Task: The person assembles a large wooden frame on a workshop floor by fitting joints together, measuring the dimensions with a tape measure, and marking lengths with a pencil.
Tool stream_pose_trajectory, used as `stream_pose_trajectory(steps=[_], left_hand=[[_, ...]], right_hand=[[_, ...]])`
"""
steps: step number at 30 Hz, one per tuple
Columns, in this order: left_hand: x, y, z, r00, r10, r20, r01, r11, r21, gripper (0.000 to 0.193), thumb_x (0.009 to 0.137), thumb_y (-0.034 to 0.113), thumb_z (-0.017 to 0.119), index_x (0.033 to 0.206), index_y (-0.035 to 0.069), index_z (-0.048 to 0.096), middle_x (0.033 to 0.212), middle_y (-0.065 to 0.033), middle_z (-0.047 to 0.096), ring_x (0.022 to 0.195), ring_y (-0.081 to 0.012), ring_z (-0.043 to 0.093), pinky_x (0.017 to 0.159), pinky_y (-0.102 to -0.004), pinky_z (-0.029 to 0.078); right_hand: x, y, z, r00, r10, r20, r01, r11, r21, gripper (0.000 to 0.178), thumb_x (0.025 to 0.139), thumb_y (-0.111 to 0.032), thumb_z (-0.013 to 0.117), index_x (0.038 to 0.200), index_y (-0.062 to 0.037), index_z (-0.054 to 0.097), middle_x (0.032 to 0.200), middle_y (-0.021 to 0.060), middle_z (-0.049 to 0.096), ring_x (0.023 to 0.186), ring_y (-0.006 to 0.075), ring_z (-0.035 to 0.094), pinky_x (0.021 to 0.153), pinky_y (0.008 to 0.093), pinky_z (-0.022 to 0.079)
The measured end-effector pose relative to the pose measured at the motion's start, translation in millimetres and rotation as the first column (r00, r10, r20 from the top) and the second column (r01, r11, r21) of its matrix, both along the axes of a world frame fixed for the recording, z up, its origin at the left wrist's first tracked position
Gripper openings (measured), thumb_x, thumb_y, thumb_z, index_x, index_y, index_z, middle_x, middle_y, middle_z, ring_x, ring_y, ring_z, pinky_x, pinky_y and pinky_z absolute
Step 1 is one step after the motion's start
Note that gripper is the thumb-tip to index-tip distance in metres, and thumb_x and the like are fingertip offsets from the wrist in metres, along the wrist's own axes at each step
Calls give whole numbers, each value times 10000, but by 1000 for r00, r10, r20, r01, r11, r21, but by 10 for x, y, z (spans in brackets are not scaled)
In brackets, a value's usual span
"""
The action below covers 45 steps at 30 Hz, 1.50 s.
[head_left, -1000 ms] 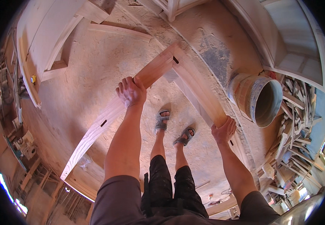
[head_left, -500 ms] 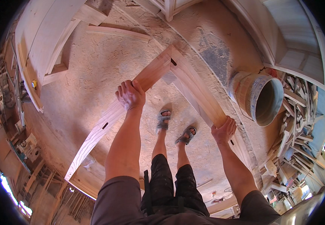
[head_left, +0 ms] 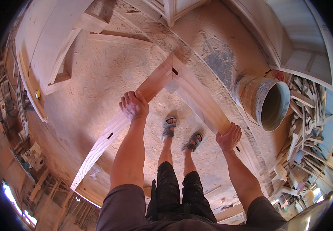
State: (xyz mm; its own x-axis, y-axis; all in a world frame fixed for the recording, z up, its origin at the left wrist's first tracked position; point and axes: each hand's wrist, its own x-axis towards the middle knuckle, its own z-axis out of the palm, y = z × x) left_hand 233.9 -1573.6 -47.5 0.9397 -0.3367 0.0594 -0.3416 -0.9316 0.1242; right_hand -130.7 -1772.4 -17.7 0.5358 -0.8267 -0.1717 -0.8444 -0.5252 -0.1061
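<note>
A pale wooden frame (head_left: 197,94) spans in front of me above the floor, its two long boards meeting at a far corner. Dark slots are cut beside that corner and farther along both boards. My left hand (head_left: 134,105) is closed over the left board, fingers wrapped around its edge. On the right board, my right hand (head_left: 229,137) grips the wood just above another slot. The near end of the right board is partly hidden behind my right forearm. My sandaled feet (head_left: 169,128) stand on the floor between the boards.
A large stained bucket (head_left: 254,98) lies tipped at the right, beside a pile of wood offcuts (head_left: 305,131). Wooden cabinet pieces stand at upper left (head_left: 45,42) and upper right (head_left: 308,34). A loose batten (head_left: 120,40) lies on the dusty floor ahead.
The frame's far corner has come slightly nearer to me and lower in the view. Both hands keep their grip at the same places on the boards.
</note>
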Motion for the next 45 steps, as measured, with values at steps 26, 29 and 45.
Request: stream_pose_trajectory(steps=[26, 29, 45], left_hand=[[6, -8, -4, 1000, -12, -6, 12, 1000, -7, 280, 997, 300, 512, 889, 74, 638, 927, -127, 644, 918, -349, 607, 830, -496, 443], [-11, 33, -19, 1000, -13, 12, 13, 1000, -22, 286, 998, 306, 514, 887, 74, 638, 921, -126, 645, 918, -350, 608, 825, -499, 443], [0, -5, -14, 1000, -1, 25, 2, 999, -37, 281, 997, 311, 534, 888, 73, 637, 912, -124, 655, 921, -348, 617, 819, -498, 445]], right_hand=[[-38, -4, -42, 1000, 8, 22, -8, 1000, -11, 687, 614, -202, 815, 1214, -54, 514, 1082, 171, 571, 1056, 376, 545, 924, 502, 417], [-20, 8, -14, 1000, 17, 15, -17, 1000, -5, 691, 614, -203, 818, 1214, -56, 509, 1077, 171, 570, 1050, 378, 546, 920, 503, 418], [-37, -4, -42, 1000, 30, 2, -30, 999, -25, 709, 627, -229, 819, 1234, -54, 497, 1077, 177, 565, 1037, 379, 545, 917, 496, 415]])
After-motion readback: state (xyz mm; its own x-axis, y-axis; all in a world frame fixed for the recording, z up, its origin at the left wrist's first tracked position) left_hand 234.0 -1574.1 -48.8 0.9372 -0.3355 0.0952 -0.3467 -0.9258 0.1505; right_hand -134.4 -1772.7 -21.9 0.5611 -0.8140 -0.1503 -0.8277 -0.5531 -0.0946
